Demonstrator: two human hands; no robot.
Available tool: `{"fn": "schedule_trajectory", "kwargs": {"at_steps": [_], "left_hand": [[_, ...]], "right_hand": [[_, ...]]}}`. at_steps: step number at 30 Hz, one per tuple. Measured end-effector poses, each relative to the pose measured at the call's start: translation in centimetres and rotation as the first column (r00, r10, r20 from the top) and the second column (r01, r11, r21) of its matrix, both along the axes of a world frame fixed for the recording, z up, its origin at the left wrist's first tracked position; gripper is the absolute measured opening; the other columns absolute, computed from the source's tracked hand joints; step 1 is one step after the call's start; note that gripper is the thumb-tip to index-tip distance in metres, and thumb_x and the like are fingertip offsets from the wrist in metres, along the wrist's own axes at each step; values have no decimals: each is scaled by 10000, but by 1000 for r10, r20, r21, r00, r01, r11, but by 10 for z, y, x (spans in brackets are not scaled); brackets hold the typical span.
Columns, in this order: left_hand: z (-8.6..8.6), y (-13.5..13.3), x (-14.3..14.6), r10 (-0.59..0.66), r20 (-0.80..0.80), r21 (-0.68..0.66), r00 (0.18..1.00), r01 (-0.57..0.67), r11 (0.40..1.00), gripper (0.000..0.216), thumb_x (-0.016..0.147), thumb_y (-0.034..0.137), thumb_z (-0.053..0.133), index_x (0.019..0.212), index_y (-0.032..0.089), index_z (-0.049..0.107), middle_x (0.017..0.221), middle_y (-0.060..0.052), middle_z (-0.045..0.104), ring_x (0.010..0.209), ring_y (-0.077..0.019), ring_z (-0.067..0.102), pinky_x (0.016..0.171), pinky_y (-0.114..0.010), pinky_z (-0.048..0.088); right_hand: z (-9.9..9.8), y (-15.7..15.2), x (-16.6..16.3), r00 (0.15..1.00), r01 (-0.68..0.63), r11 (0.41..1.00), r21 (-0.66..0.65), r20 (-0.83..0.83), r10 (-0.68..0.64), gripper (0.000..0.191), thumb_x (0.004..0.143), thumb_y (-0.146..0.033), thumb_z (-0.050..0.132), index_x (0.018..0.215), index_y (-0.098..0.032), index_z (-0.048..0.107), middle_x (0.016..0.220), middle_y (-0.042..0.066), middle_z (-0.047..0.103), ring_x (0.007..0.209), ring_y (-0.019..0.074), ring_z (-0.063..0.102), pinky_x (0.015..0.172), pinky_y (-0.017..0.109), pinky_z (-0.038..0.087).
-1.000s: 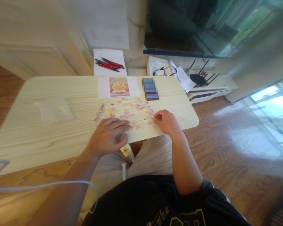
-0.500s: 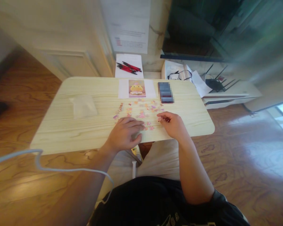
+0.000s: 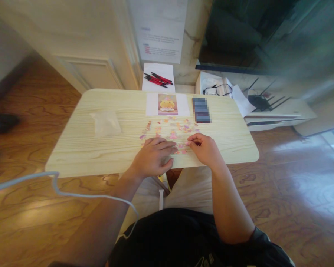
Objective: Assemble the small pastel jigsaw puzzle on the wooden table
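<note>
Small pink, orange and purple jigsaw pieces [image 3: 173, 134] lie scattered over the middle of the light wood-grain table [image 3: 78, 148]. My left hand [image 3: 154, 155] rests palm down at the near side of them, fingers stretched out, fingertips by the pink pieces. Thumb and fingers of my right hand [image 3: 204, 148] pinch a small pink jigsaw piece [image 3: 188, 143] just right of the near pieces. Behind the pieces, a printed picture [image 3: 167, 104] of a yellow character lies on white paper. What lies beneath my left palm is hidden.
A phone [image 3: 202, 110] with a blurred screen lies right of the picture. On the left is a translucent bag [image 3: 107, 124]. Red and black pens [image 3: 159, 80] lie on paper beyond the far edge. A pale cable [image 3: 94, 194] crosses my left forearm.
The view has shifted slightly, so the table appears further right. My right hand has moved a little left over the table, closer to the near pink pieces. My left hand stays in place.
</note>
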State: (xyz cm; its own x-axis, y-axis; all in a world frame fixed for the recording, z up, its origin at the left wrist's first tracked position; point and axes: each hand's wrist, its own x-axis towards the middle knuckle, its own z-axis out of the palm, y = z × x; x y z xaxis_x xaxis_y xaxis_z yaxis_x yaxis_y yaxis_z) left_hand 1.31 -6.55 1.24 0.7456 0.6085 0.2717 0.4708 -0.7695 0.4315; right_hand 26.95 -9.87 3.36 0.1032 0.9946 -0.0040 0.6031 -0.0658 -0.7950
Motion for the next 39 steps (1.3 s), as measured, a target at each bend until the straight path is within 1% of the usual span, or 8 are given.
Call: {"fn": "schedule_trajectory", "kwargs": {"at_steps": [8, 13, 18, 20, 23, 28, 36, 39], "left_hand": [[1, 0, 0, -4, -6, -36, 1000, 4, 999, 415, 898, 355, 679, 1306, 339, 751, 1433, -7, 712, 1266, -307, 605, 1108, -546, 439], [0, 1, 0, -7, -5, -32, 1000, 7, 999, 415, 901, 362, 674, 1308, 335, 751, 1427, -1, 717, 1264, -301, 614, 1108, -538, 442], [2, 0, 1, -16, -17, -21, 1000, 16, 1000, 410, 908, 362, 664, 1308, 332, 753, 1435, 5, 712, 1255, -299, 615, 1098, -526, 455], [2, 0, 1, -18, -20, -16, 1000, 18, 1000, 406, 911, 360, 659, 1304, 325, 756, 1432, 4, 715, 1244, -298, 620, 1090, -523, 462], [3, 0, 1, -18, -10, -11, 1000, 18, 1000, 405, 903, 354, 665, 1297, 329, 759, 1423, 3, 720, 1238, -295, 629, 1093, -522, 463], [2, 1, 0, -19, -20, -6, 1000, 19, 1000, 415, 902, 351, 668, 1308, 328, 752, 1433, 2, 714, 1273, -297, 626, 1128, -523, 450], [-6, 6, -2, -23, -8, 22, 1000, 24, 999, 448, 877, 348, 677, 1319, 311, 739, 1422, -15, 719, 1274, -310, 654, 1169, -535, 444], [-8, 7, -4, -21, -11, 44, 1000, 21, 999, 450, 876, 355, 675, 1317, 293, 738, 1417, -20, 723, 1269, -313, 661, 1169, -533, 451]], "right_hand": [[0, -6, 15, 999, -21, 999, -37, 40, 22, 189, 931, -192, 651, 1038, -239, 799, 944, 24, 815, 831, 184, 730, 808, 313, 548], [1, -12, 15, 998, 5, 999, -48, 63, -2, 102, 890, -229, 730, 949, -255, 809, 914, 13, 816, 816, 193, 737, 791, 316, 551], [3, -15, 13, 997, -29, 999, -41, 71, 32, 138, 890, -205, 702, 939, -270, 814, 892, -2, 812, 806, 183, 725, 807, 310, 544], [4, -14, 17, 996, -9, 1000, -19, 93, 10, 126, 893, -228, 703, 940, -263, 815, 885, 5, 806, 775, 179, 703, 781, 305, 535], [6, -12, 31, 982, 79, 997, 2, 171, -78, 134, 903, -267, 699, 966, -258, 816, 894, 19, 797, 750, 182, 671, 754, 314, 519], [0, -10, 56, 935, 181, 983, 45, 301, -186, 194, 913, -242, 661, 1040, -238, 808, 979, 53, 786, 799, 198, 671, 813, 347, 520], [-13, -4, 54, 932, 149, 984, 103, 317, -174, 213, 924, -177, 640, 1063, -223, 795, 1054, 53, 759, 857, 182, 681, 852, 323, 526], [-15, 2, 50, 929, 157, 979, 127, 317, -190, 186, 949, -219, 651, 1069, -214, 793, 1046, 56, 752, 867, 189, 681, 852, 329, 525]]}}
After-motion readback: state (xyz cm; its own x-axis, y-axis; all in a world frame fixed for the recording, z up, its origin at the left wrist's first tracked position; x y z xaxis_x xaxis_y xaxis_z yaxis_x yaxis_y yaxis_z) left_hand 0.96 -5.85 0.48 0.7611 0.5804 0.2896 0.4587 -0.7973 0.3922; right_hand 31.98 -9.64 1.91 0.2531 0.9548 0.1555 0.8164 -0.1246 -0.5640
